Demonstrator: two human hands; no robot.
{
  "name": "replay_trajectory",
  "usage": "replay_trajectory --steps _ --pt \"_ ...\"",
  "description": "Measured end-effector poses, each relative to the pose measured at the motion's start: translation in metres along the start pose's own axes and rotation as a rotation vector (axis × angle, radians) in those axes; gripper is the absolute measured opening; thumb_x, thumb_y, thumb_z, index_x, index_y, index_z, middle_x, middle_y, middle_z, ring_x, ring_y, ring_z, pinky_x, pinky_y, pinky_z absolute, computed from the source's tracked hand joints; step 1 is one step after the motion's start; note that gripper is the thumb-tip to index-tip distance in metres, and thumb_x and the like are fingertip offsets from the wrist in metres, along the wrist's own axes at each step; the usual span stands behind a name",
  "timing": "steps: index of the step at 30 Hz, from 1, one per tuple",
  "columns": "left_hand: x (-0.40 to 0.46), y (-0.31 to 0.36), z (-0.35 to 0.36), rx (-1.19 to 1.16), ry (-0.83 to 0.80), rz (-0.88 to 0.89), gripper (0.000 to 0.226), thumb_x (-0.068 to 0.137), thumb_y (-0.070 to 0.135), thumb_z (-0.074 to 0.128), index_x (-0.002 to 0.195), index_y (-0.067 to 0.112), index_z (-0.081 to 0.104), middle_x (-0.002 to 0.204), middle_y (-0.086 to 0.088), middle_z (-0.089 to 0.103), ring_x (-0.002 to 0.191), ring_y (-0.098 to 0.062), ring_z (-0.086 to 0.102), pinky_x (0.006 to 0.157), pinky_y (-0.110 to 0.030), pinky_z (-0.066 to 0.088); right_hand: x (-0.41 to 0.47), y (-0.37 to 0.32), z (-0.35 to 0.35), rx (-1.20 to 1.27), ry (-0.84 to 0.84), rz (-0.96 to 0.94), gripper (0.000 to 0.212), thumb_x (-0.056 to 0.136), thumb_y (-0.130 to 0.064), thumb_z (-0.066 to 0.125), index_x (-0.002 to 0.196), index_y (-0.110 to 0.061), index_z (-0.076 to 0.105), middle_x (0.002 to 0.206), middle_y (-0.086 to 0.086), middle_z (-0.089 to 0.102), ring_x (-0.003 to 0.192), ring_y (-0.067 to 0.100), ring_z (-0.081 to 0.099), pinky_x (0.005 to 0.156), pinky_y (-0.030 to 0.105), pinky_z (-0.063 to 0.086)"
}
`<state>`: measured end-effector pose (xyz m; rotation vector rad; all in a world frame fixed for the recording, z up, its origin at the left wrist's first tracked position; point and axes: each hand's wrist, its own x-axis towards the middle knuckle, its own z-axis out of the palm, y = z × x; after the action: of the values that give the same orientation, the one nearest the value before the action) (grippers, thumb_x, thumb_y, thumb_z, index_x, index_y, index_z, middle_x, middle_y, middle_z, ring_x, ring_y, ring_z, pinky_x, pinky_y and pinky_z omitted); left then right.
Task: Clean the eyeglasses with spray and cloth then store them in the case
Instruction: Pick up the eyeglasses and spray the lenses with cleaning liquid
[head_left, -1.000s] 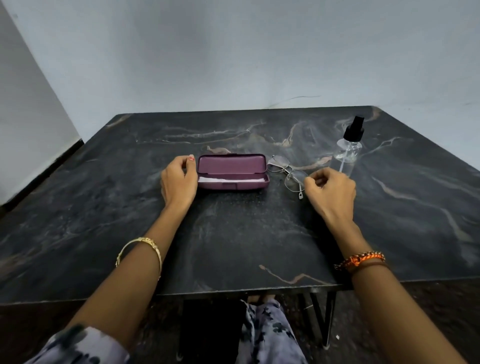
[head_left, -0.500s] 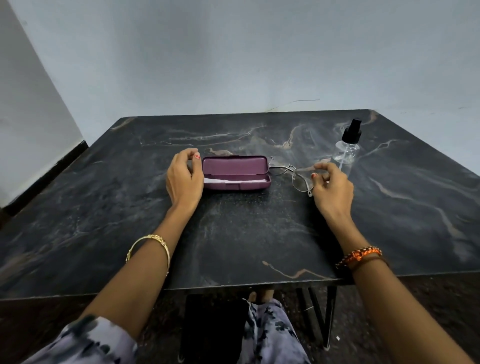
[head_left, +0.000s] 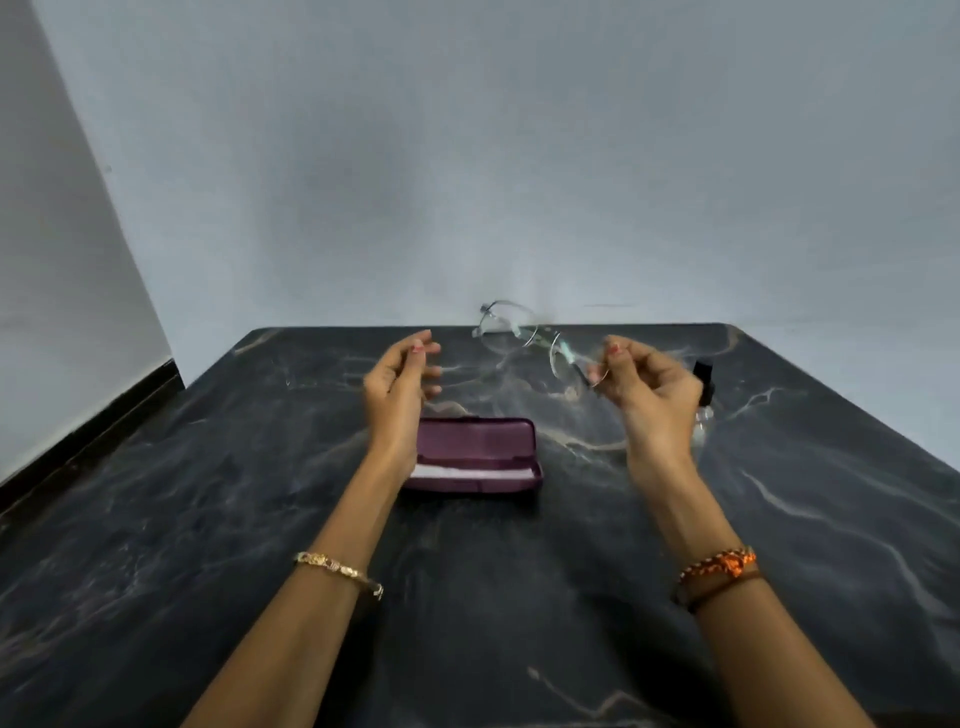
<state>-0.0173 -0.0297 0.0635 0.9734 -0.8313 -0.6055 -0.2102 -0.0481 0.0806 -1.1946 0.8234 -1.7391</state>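
Thin-rimmed eyeglasses (head_left: 524, 335) hang in the air above the far part of the table, tilted down to the right. My right hand (head_left: 649, 387) pinches them at the right lens edge. My left hand (head_left: 402, 379) is raised to the left of them, fingers curled apart, holding nothing. Below my hands the maroon case (head_left: 475, 457) lies open on the table, with a white cloth (head_left: 452, 473) inside it. The clear spray bottle (head_left: 702, 395) with a black cap stands behind my right hand, mostly hidden.
The dark marble table (head_left: 208, 519) stretches wide around the case. A pale wall rises behind its far edge and along the left. Bangles sit on both wrists.
My right hand has lifted the eyeglasses off the table into the air. My left hand has left the side of the case and risen. The view has tilted upward.
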Motion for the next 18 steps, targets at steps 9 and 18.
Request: replay_trajectory --steps 9,18 --pt "0.02 0.003 0.017 -0.336 -0.172 -0.179 0.02 0.09 0.006 0.045 0.088 0.01 0.065 0.085 -0.002 0.069 0.069 -0.007 0.067 0.063 -0.015 0.055 0.022 0.026 0.015 0.232 -0.174 0.132 0.012 0.084 -0.005 0.055 0.086 -0.008 0.066 0.06 -0.006 0.07 0.056 0.004 0.064 0.061 0.016 0.055" --pt "0.043 0.01 0.029 -0.394 -0.311 -0.201 0.029 0.087 0.004 0.048 0.072 0.011 0.071 0.07 0.0 0.075 0.068 -0.01 0.069 0.056 -0.017 0.055 0.043 0.039 0.005 0.427 -0.191 0.134 0.026 0.064 -0.003 0.058 0.075 -0.018 0.075 0.073 -0.003 0.075 0.065 0.003 0.068 0.062 0.014 0.055"
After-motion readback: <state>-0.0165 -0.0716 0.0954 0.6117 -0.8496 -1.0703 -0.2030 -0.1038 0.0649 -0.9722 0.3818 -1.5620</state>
